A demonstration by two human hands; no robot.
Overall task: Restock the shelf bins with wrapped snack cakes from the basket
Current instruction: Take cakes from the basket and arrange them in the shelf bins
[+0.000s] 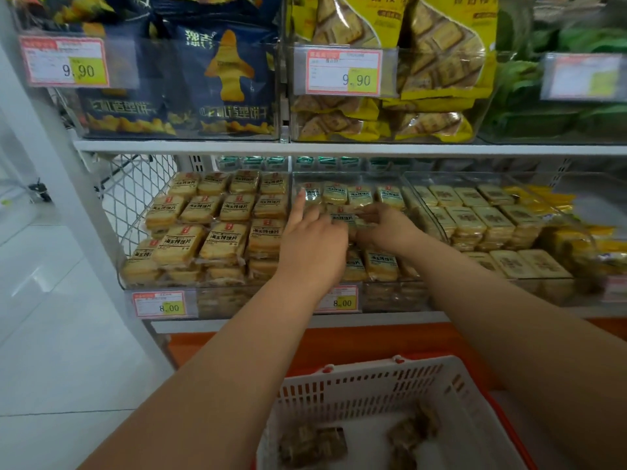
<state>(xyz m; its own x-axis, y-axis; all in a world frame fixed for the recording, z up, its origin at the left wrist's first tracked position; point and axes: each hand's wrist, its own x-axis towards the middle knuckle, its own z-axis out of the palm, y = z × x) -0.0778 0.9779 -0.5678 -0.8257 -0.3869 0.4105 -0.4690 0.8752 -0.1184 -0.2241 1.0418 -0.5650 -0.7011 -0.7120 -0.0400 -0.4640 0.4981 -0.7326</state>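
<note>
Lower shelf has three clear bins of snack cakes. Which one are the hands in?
The middle bin, the one whose 8.00 tag sits behind the left forearm. Both hands are over its cakes; the left bin and right bin are untouched.
</note>
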